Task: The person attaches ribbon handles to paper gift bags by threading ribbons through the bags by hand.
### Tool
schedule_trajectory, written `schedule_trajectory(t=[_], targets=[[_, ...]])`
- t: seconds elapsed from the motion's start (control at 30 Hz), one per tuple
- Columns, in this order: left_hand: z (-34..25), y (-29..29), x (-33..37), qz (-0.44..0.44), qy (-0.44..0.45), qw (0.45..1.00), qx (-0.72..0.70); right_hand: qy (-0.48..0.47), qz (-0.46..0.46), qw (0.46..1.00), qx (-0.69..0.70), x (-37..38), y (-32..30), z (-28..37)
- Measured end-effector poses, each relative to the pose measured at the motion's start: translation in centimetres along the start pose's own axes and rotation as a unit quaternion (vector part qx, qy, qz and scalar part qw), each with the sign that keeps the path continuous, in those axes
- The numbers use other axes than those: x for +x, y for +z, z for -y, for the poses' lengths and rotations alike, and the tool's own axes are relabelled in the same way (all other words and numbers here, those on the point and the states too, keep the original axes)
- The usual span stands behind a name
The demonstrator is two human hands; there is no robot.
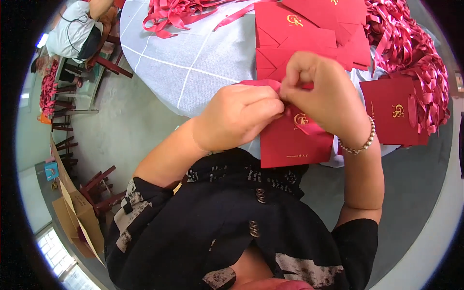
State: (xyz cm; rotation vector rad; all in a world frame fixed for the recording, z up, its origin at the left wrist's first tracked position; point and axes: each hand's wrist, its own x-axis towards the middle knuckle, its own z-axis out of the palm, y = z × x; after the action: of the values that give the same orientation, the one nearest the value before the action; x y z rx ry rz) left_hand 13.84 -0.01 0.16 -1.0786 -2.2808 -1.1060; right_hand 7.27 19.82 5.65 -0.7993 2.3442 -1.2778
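A red paper gift bag with gold lettering lies at the table's near edge, right under my hands. My left hand is closed, its thumb and fingers pinching red satin ribbon near the bag's upper edge. Against it, my right hand is closed too, fingertips curled at the same spot on the ribbon. A stretch of ribbon crosses the bag's front below the right hand. The exact point where the fingertips meet is hidden by the fingers.
Flat red bags are stacked beyond my hands. Another bag lies at right beside a large heap of red ribbons. More loose ribbon rests on the pale checked tablecloth. A cardboard box, wooden stools and another person are at left.
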Motion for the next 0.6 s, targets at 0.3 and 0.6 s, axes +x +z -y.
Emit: schedule_trajectory(t=[0.3, 0.6], targets=[[0.3, -1.0, -0.4, -0.027, -0.217, 0.973, -0.073, -0.202, -0.208, 0.952, -0.103, -1.9, 1.6, -1.2], [0.2, -0.2, 2.1, -0.041, -0.141, 0.988, 0.04, -0.04, -0.174, 0.963, -0.2, -9.7, 3.0, -3.7]])
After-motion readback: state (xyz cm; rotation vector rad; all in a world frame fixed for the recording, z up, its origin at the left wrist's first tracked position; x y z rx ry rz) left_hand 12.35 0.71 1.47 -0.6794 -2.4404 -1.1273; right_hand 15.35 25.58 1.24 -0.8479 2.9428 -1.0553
